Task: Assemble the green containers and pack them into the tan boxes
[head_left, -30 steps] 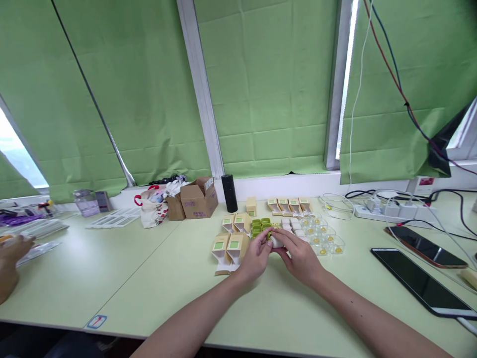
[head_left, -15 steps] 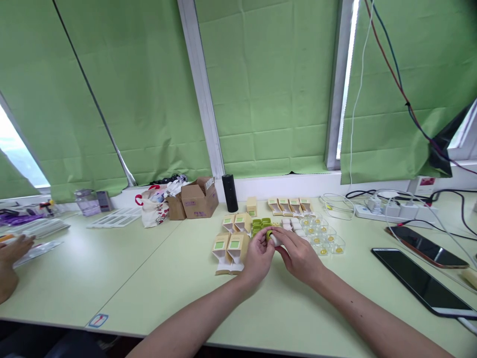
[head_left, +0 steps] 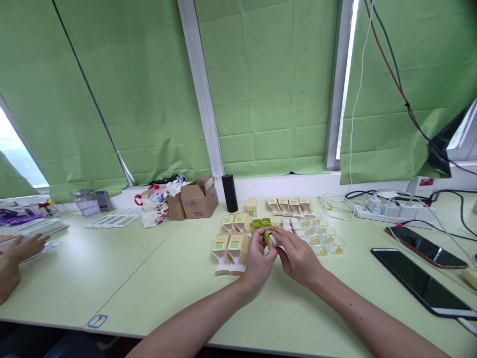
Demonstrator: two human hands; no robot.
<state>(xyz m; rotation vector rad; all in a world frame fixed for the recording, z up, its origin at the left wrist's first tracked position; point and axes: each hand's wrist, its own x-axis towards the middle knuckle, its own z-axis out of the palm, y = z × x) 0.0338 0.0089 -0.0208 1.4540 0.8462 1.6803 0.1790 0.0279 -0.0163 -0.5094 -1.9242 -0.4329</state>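
Above the near middle of the table, my two hands meet. My left hand (head_left: 260, 256) is closed around a small green cup-like piece (head_left: 267, 236). The fingers of my right hand (head_left: 300, 254) pinch a small white piece (head_left: 275, 241) against the green one; fingers partly hide both. Just behind my hands stand several green square pieces (head_left: 262, 223). Small white blocks (head_left: 292, 224) are lined up to their right, followed by clear cups with yellow centres (head_left: 324, 237). Left of my left hand are cream cartons with green labels (head_left: 234, 246), their flaps open.
More open cartons (head_left: 289, 206) stand at the back beside a black cylinder (head_left: 229, 193) and a cardboard box (head_left: 199, 199). On the right lie a tablet (head_left: 425, 281), a phone (head_left: 428, 246), and a power strip (head_left: 395, 213) with cables. Another person's hand (head_left: 22, 248) is at far left.
My hands have shifted very slightly, and more of the green piece shows between them. At far left, the other person's hand has moved right and its fingers are stretched out.
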